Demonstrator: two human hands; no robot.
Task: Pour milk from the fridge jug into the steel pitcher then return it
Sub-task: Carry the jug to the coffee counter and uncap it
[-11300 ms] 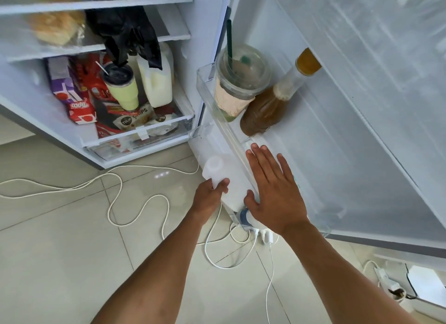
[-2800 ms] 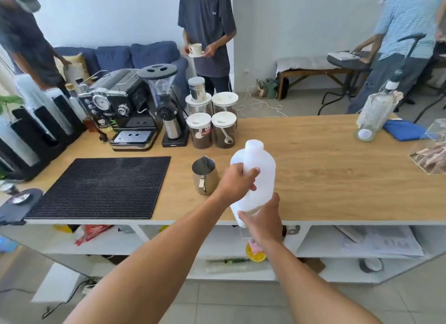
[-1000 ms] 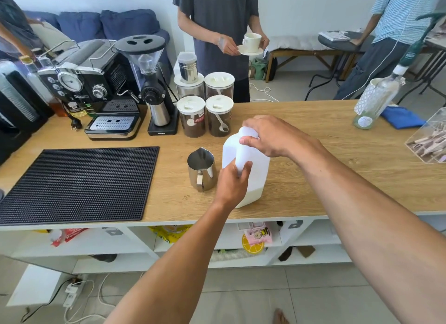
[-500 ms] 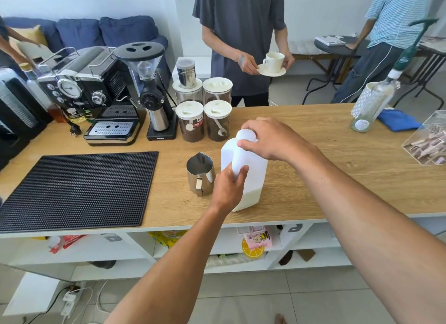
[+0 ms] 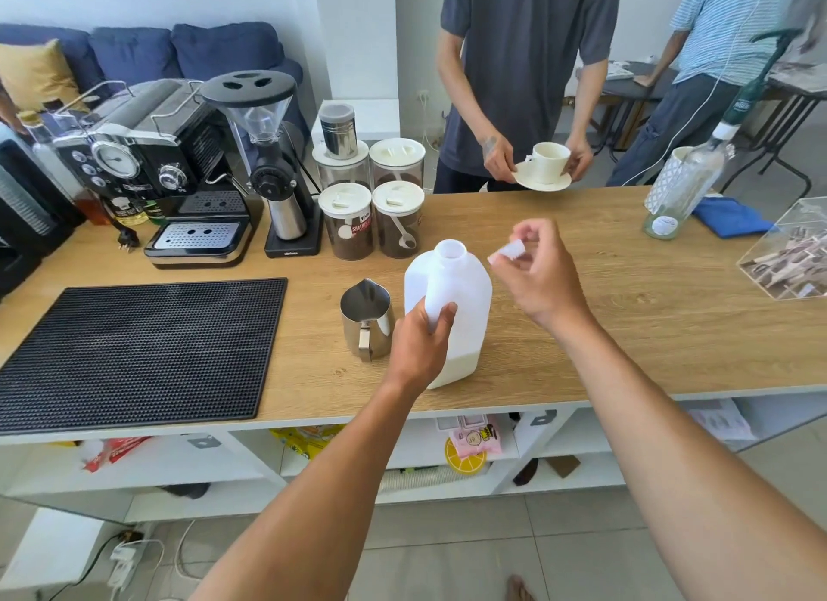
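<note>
Gripping low-milk jug [image 5: 465,314]; pitcher [image 5: 364,307] prob. empty.

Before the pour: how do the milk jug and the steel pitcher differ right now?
The milk jug is tall white plastic; the steel pitcher is short shiny metal. The left hand grips the milk jug's handle; nothing touches the steel pitcher. The milk jug narrows to a small round mouth; the steel pitcher has a wide spouted rim. Both stand upright, open-topped, side by side on the counter.

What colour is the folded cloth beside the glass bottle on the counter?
The cloth is blue; the head view shows it.
</note>
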